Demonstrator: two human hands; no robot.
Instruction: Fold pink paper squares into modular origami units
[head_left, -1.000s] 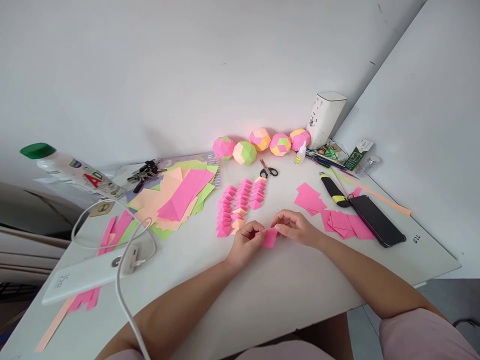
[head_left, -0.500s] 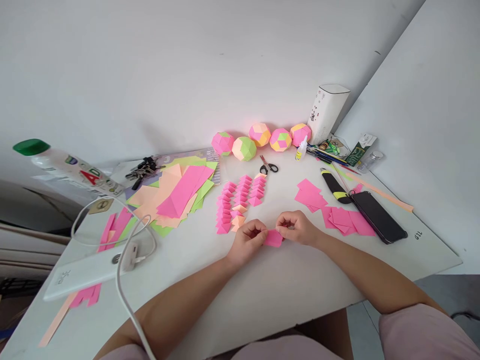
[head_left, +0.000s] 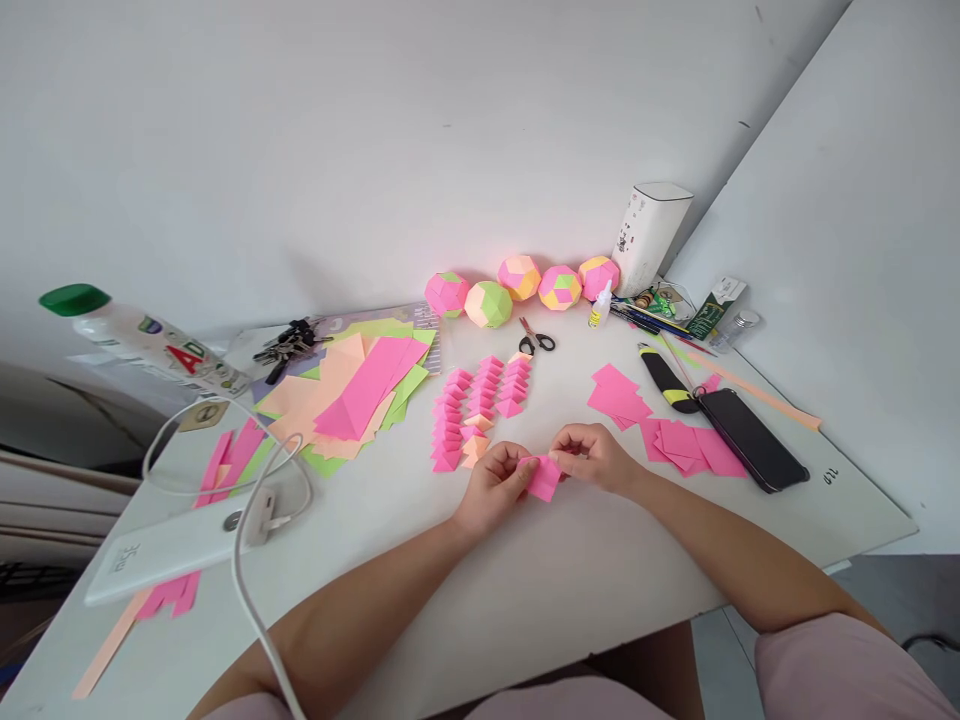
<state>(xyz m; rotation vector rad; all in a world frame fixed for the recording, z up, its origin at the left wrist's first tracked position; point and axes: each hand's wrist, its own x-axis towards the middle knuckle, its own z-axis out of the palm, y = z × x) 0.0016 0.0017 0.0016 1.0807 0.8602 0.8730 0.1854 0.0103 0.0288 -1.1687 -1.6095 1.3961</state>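
Note:
Between my hands is a small pink square of paper [head_left: 544, 481], held just above the table's near middle. My left hand [head_left: 492, 487] pinches its left upper edge between thumb and fingers. At the upper right corner, my right hand [head_left: 598, 459] has its thumb and fingertips closed on the same paper. Just beyond my left hand stand rows of folded pink paper units [head_left: 450, 420], with a few peach ones [head_left: 474, 452] among them. To the right of my right hand lie loose pink paper squares [head_left: 679, 441] and another small pink pile [head_left: 619, 396].
Behind the rows are scissors [head_left: 537, 338], a glue bottle [head_left: 599, 306] and several paper balls [head_left: 488, 303]. Coloured sheets [head_left: 360, 390], keys [head_left: 289, 345], a white bottle [head_left: 161, 340] and a power bank [head_left: 172, 550] with a cable occupy the left. A cutter [head_left: 667, 378] and black phone [head_left: 752, 440] lie right.
The pink square has turned in my fingers, and its lower corner now points down more. My hands have barely shifted. The whole view has tilted slightly.

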